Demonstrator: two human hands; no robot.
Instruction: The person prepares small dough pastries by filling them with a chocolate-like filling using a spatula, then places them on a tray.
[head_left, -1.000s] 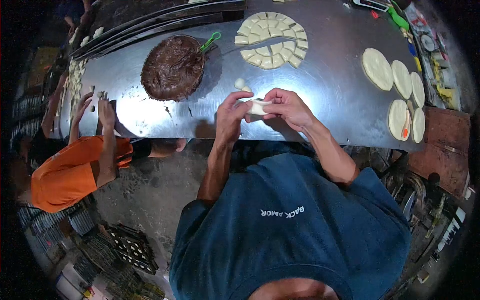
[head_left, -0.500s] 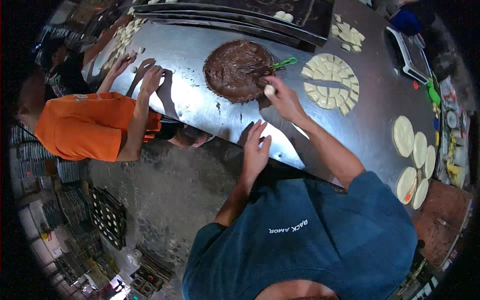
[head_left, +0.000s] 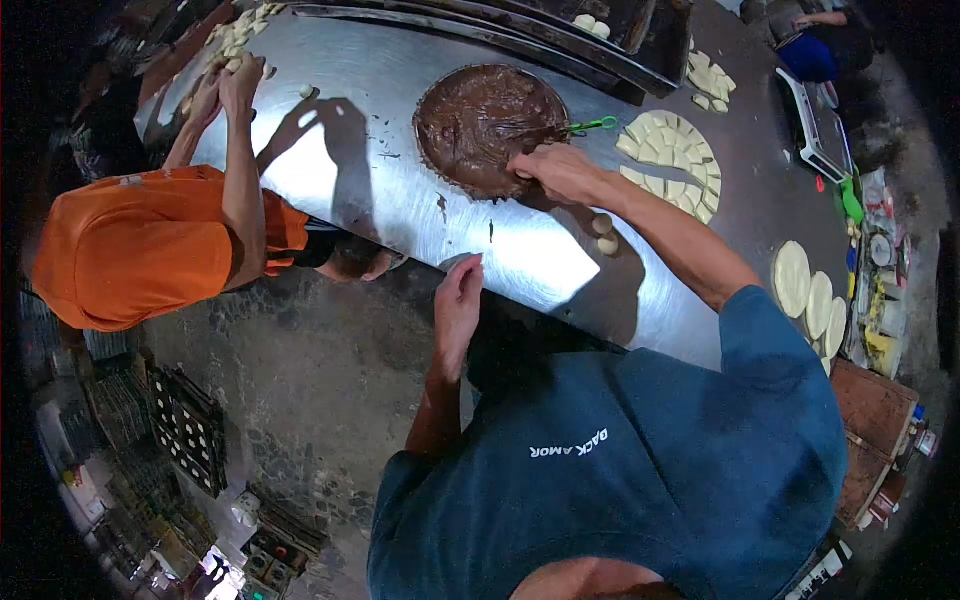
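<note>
A round bowl of brown paste (head_left: 485,125) stands on the metal table, with a green-handled tool (head_left: 593,125) at its right rim. My right hand (head_left: 562,172) is at the bowl's lower right edge, fingertips pinched together over the paste; what they hold is hidden. Two small dough balls (head_left: 605,234) lie on the table below my right wrist. Near the table's front edge my left hand (head_left: 459,303) is raised with its fingers extended, holding nothing. To the right of the bowl lies a flat dough round (head_left: 672,150) cut into several pieces.
At the left a co-worker in an orange shirt (head_left: 150,245) has both hands near small dough pieces (head_left: 235,38). Dark trays (head_left: 470,35) are stacked at the back. Uncut dough rounds (head_left: 791,279) and a white-framed device (head_left: 815,125) are at the right.
My right hand has moved onto the bowl's edge, and the pale dough piece at its fingers no longer shows. My left hand has shifted left, fingers closer together. Two dough balls now show below my right wrist.
</note>
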